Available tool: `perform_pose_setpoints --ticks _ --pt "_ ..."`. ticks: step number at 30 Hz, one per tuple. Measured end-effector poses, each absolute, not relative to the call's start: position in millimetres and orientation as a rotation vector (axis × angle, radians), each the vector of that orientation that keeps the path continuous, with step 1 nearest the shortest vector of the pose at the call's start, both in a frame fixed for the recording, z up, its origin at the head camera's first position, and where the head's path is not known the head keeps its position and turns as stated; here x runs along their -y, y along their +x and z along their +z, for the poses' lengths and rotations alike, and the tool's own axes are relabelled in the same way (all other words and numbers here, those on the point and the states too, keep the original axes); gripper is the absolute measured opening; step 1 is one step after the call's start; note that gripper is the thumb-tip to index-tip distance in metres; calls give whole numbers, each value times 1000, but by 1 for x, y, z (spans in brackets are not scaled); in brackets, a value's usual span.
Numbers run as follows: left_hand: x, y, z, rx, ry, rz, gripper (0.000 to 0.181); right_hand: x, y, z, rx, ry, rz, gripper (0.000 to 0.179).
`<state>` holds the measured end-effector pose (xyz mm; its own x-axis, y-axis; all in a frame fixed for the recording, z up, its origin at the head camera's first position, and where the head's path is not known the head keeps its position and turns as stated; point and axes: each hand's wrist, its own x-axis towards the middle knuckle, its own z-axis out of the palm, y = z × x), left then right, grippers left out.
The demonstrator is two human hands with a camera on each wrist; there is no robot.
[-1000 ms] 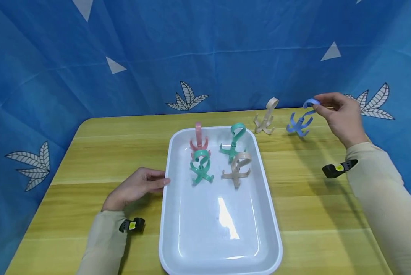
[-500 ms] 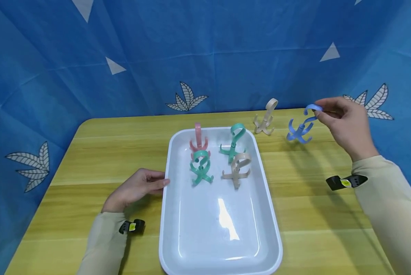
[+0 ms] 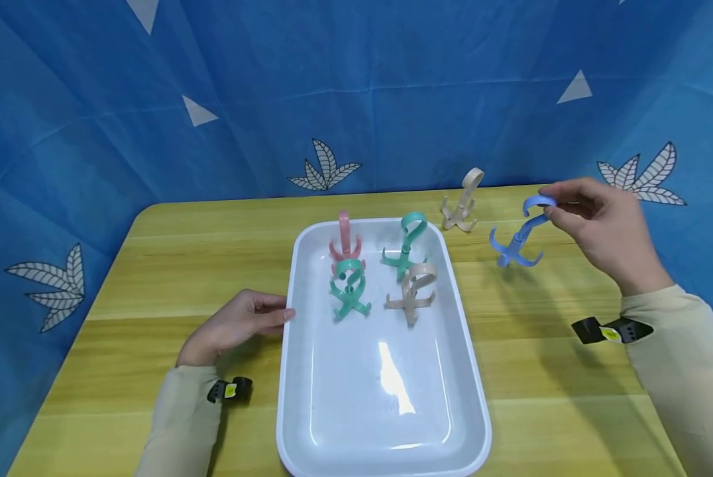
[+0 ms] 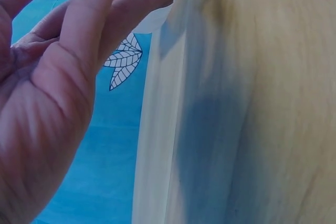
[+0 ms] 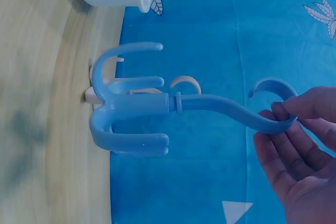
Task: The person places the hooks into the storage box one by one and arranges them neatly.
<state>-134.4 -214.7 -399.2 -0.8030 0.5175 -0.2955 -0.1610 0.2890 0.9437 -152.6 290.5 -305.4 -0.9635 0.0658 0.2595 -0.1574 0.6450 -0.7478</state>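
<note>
A person's right hand (image 3: 609, 235) is pinching a blue hook (image 3: 516, 244) by its curved top above the far right of the table (image 3: 523, 424); the left hand (image 3: 237, 324), fingers loosely extended, is touching a white tray (image 3: 344, 397) at its left rim.

Left sleeve (image 3: 180, 421): pale beige cloth, by which the forearm is covered down to the wrist.
Right sleeve (image 3: 684, 371): the same pale beige, lightly creased.
Left wrist strap (image 3: 215, 391): black, worn at the sleeve end, with a dark block attached.
Right wrist strap (image 3: 635, 329): black too, similarly fitted.
Yellow patch (image 3: 230, 391): one is carried on each strap (any print is too small to be read).
</note>
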Motion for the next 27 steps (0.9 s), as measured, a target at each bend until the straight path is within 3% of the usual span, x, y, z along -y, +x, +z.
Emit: perform_pose_setpoints --ticks 27 --pt "214 -132 -399 -2001 278 1580 47 -275 -114 -302 2628 313 1101 20"
